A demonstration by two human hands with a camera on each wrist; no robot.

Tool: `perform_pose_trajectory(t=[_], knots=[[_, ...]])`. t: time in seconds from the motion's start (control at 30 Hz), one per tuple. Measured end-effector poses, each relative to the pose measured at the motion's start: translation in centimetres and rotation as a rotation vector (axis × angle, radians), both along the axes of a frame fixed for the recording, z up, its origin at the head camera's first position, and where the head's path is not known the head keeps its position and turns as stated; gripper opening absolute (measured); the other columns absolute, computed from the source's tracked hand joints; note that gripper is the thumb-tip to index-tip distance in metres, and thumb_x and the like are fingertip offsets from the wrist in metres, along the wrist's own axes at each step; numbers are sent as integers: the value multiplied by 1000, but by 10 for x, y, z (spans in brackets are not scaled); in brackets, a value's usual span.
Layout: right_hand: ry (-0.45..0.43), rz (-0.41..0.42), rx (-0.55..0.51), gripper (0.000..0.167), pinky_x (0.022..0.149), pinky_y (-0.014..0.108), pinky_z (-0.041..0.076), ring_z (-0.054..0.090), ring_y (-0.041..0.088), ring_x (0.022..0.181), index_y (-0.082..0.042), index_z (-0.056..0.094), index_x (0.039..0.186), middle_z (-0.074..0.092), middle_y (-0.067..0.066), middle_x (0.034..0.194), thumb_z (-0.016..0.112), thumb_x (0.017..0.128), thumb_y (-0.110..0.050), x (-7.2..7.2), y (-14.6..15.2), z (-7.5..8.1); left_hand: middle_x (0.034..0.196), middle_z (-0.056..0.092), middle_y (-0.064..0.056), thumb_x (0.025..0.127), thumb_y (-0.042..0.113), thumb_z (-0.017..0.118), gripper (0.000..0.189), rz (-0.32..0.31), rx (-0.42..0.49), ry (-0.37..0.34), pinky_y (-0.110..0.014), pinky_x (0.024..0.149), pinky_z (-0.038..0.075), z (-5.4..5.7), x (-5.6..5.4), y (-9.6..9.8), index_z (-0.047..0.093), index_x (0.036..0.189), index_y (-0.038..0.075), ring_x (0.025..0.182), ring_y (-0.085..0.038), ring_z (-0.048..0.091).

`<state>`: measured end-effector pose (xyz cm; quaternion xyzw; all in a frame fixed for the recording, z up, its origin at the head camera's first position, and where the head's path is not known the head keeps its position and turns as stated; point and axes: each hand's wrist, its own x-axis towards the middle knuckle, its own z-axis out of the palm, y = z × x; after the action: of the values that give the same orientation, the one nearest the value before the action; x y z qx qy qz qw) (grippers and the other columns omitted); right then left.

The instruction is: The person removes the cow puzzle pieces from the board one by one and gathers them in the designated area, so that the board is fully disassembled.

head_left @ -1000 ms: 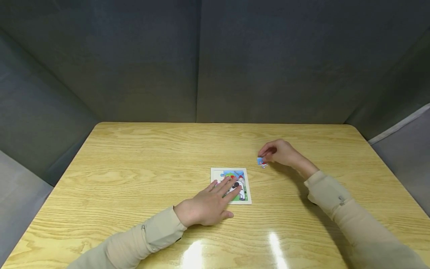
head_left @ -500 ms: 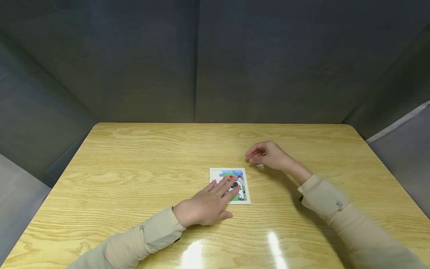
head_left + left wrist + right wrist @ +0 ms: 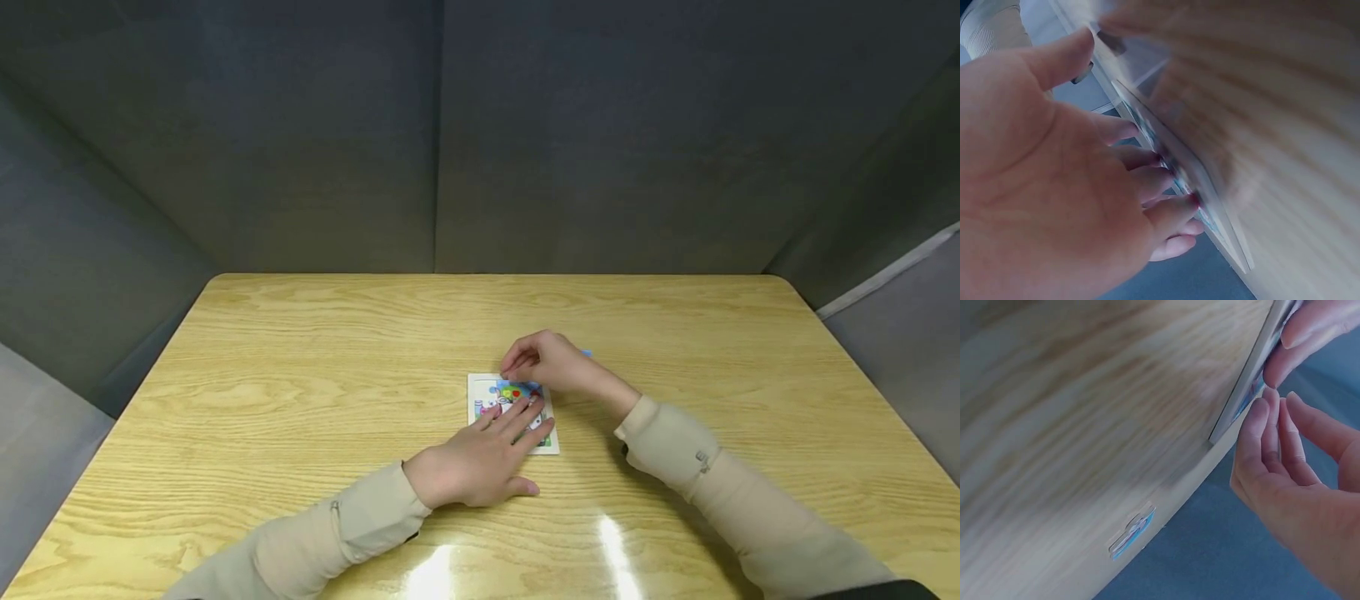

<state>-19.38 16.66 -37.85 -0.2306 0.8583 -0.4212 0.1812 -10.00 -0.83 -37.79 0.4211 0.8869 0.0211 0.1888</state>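
Note:
A small square jigsaw puzzle [image 3: 553,429] in a pale frame lies on the table, showing a cow picture in bright colours. Spread fingers of my left hand [image 3: 483,467] rest on it from the near side, covering much of the picture. My right hand [image 3: 551,362] is at the puzzle's far edge, its fingers bent loosely downward. In the right wrist view a gap shows between thumb and fingers, and no held thing is visible there. A loose blue puzzle piece [image 3: 1132,534] lies flat on the table; in the head view the right hand and wrist partly hide it.
The wooden table [image 3: 315,358] has a light wood grain and rounded far corners. Dark grey partitions [image 3: 300,150] stand behind it and at both sides. Light glares off the table's near part.
My right hand has moved left from beside the loose piece to the puzzle's far edge; the piece stays on the table. My left hand has shifted slightly right on the puzzle.

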Motion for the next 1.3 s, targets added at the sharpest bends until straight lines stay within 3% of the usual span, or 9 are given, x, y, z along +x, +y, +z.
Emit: perform_pose_trajectory(t=[0.37,0.5,0.73,1.13,1.3], knots=[[30,-20,71,5,77,29,55,67,20,81,0,71,94,71,7,88,69,90,-2,-1,-6,-2,164,-5,-10,100,52,43,79,-10,-26,3,-43,119,11,-3,-2,1,8,159,13,149,-22,-6],[8,9,80,6,73,28,54,65,20,80,0,70,96,69,7,87,68,91,-2,0,-8,-1,164,-4,-10,100,51,44,79,-2,-27,-4,-42,119,12,-1,-2,0,9,159,13,149,-21,-4],[116,-4,103,5,75,30,54,64,15,78,0,71,93,69,5,85,69,89,0,0,-9,4,164,-6,-9,100,52,43,79,-10,-38,5,-43,119,12,0,-2,0,8,159,14,149,-21,-5],[164,49,107,6,73,26,55,66,14,77,-1,71,90,70,5,84,69,88,4,-2,-16,1,164,-6,-10,100,52,43,79,-11,-39,10,-44,119,13,-1,-3,-1,8,159,13,149,-21,-5],[138,46,123,5,73,26,54,65,15,77,0,71,91,69,5,84,68,88,3,-4,-17,0,163,-7,-11,100,51,44,79,-14,-34,1,-45,118,13,0,-2,-1,8,159,12,149,-22,-5]])
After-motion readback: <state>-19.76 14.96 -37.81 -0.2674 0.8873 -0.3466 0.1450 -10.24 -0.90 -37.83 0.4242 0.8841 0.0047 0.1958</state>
